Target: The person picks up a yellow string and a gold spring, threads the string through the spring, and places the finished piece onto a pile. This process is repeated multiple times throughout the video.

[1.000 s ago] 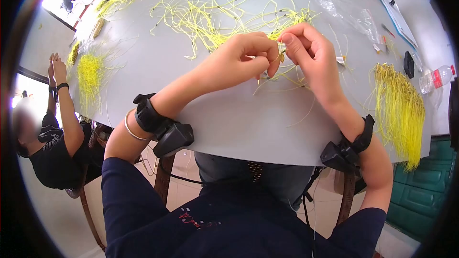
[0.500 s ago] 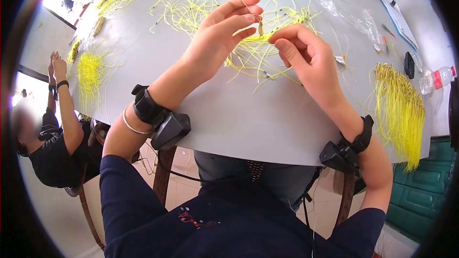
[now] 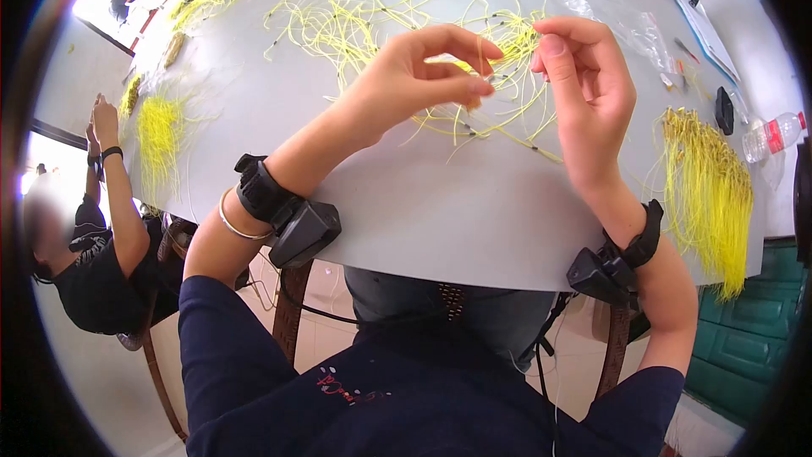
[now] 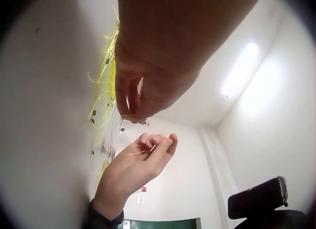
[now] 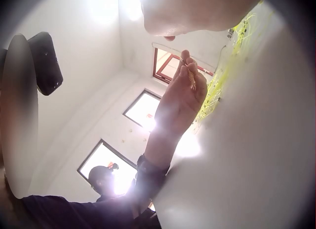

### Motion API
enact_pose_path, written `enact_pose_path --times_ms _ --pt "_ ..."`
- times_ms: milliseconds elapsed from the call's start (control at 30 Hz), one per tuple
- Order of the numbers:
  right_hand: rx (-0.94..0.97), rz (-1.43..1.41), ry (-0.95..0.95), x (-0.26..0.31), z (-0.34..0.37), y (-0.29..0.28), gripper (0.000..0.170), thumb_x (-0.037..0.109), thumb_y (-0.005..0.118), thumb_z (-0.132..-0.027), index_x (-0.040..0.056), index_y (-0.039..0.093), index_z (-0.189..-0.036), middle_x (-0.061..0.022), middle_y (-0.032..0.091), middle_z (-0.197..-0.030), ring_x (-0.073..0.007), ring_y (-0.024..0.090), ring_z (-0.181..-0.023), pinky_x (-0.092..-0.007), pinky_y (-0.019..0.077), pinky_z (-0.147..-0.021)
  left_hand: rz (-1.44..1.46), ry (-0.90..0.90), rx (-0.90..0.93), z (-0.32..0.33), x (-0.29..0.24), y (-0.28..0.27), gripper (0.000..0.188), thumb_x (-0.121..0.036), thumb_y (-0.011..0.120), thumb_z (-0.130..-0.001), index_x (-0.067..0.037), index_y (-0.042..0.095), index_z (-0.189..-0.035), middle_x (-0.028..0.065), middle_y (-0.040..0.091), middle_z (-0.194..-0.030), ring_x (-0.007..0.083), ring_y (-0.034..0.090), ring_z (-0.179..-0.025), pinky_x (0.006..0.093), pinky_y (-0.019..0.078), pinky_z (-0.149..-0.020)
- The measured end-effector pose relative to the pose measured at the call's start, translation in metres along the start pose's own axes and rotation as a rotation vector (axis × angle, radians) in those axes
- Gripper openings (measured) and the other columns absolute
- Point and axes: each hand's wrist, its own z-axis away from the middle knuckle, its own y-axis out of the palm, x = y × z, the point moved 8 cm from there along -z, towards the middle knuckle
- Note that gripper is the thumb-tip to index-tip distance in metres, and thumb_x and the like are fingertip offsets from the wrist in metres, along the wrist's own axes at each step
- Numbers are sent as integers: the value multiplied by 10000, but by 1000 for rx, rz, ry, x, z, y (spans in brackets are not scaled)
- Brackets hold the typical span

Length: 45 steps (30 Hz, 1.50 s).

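Observation:
My left hand (image 3: 414,76) is raised over the table, its thumb and fingers pinching a small gold-coloured ribbed piece (image 5: 191,80). In the head view that piece is mostly hidden by the fingers. To its right, my right hand (image 3: 594,97) is held up with the thumb and index fingertips close together and the other fingers curled. A thin pale strand (image 4: 143,151) shows at those fingers in the left wrist view. Behind both hands lies a loose tangle of yellow cords (image 3: 338,21) with small dark bits along them.
A bundle of yellow cords with gold-coloured tops (image 3: 706,195) lies at the right table edge, near a plastic bottle (image 3: 774,139) and a black object (image 3: 724,112). Clear plastic bags (image 3: 613,25) lie at the back right. Another person (image 3: 93,254) sits at the left beside more yellow cords (image 3: 161,140).
The hands were together a second ago. My left hand rose away with the gold-coloured piece, then came back down and right; my right hand has moved right and slightly up, leaving a gap between them.

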Motion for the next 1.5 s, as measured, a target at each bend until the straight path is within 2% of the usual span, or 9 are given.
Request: enact_pose_path --times_ms 233,433,633,900,1067,1133,1267,1433,1500 --pt "20 5 12 -2 1 3 80 26 522 -878 5 563 -945 -21 565 -819 -62 509 -702 -192 427 -662 55 -65 259 8 5 25 242 -95 604 -828 -20 536 -1048 32 558 -880 115 552 -837 261 469 -749" --pt "-45 35 -1 -1 0 -3 83 18 520 -875 3 561 -947 -17 565 -820 -59 515 -709 -190 430 -659 110 -161 164 9 10 19 173 -132 581 -854 -48 539 -999 6 543 -905 104 551 -797 256 473 -720" --pt "-39 48 12 -1 0 -4 102 51 510 -883 18 565 -961 -11 560 -775 -57 502 -667 -185 421 -623 161 -101 149 8 11 17 133 -159 551 -879 -71 544 -978 -6 526 -905 86 541 -756 239 465 -698" --pt "290 -236 512 -37 16 33 168 136 531 -894 26 554 -1020 -3 570 -743 -33 447 -577 -175 356 -518 356 -34 146 8 4 9 90 -107 475 -903 -100 556 -866 -11 533 -849 74 518 -763 242 450 -732" --pt "336 -154 417 -28 14 32 135 109 581 -864 14 588 -960 -17 612 -826 -54 552 -694 -187 438 -618 457 -2 192 8 5 9 108 -84 472 -899 -98 574 -868 -12 537 -860 81 508 -792 243 437 -748" --pt "353 -200 457 -29 15 34 112 83 590 -854 8 596 -937 -29 623 -858 -65 579 -766 -203 459 -682 433 28 243 9 2 10 65 -115 500 -901 -103 561 -920 -7 531 -888 77 505 -788 240 437 -751" --pt "338 -133 418 -30 13 28 122 114 592 -855 15 596 -926 -15 606 -818 -55 548 -698 -193 436 -625 399 -62 163 8 4 12 128 -167 547 -890 -104 544 -1002 -8 525 -900 71 503 -785 231 435 -748" --pt "313 -662 736 -39 26 38 151 207 574 -857 66 600 -903 43 484 -663 -44 420 -561 -188 332 -510 367 -20 159 6 1 13 288 -199 563 -878 -130 479 -1145 -26 513 -957 61 494 -787 202 418 -715" --pt "316 -606 777 -41 28 38 143 201 564 -858 70 597 -903 45 473 -655 -45 419 -565 -191 334 -514 346 -29 128 7 2 13 306 -205 566 -877 -131 474 -1160 -25 510 -988 63 491 -805 205 421 -720"
